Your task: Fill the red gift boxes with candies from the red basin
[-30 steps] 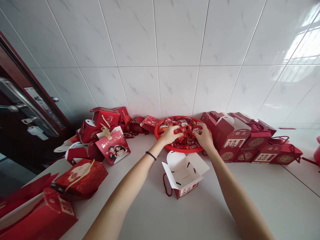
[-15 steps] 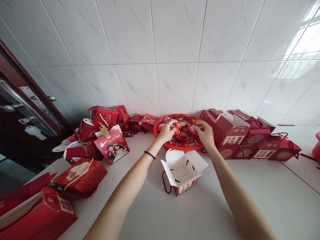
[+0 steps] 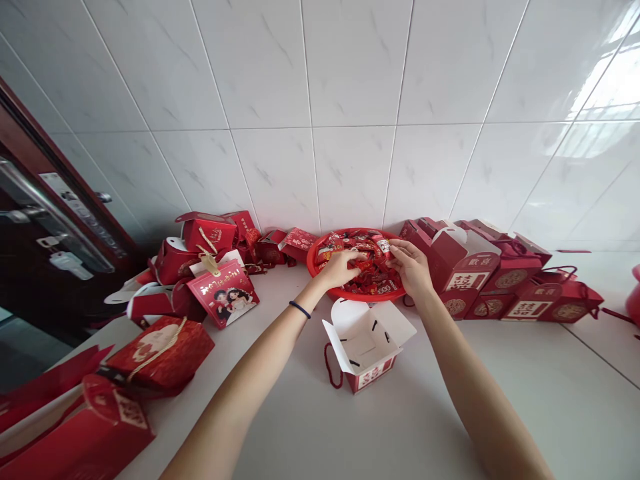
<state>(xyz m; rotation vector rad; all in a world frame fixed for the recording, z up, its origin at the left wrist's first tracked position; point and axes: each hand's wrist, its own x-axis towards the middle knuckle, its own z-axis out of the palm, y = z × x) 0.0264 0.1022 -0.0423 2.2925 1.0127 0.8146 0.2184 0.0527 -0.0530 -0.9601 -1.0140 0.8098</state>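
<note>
A round red plastic basin [image 3: 345, 294] stands against the wall, filled with wrapped candies [image 3: 373, 272] in red packaging. Among them, my left hand [image 3: 343, 269] is curled with thumb and fingers closing on a red wrapped candy, partly hidden by the fingers. Over the basin's right side, my right hand [image 3: 411, 267] pinches a small red candy [image 3: 383, 246] with a white printed label. Just in front of the basin sits an open gift box [image 3: 367, 347], white inside and red outside, its flaps spread and a dark red cord handle hanging at its left. No candy shows inside it.
Red gift boxes [image 3: 465, 267] are stacked right of the basin. More boxes stand along the left, among them one with a cartoon couple [image 3: 227, 293] and a larger box [image 3: 150, 357]. A tiled wall [image 3: 350, 173] closes off the back of the white table [image 3: 300, 413].
My left hand has come down and slightly nearer, deeper among the candies. My right hand has turned a little, lifting the labelled candy up and left. The open box has not moved.
</note>
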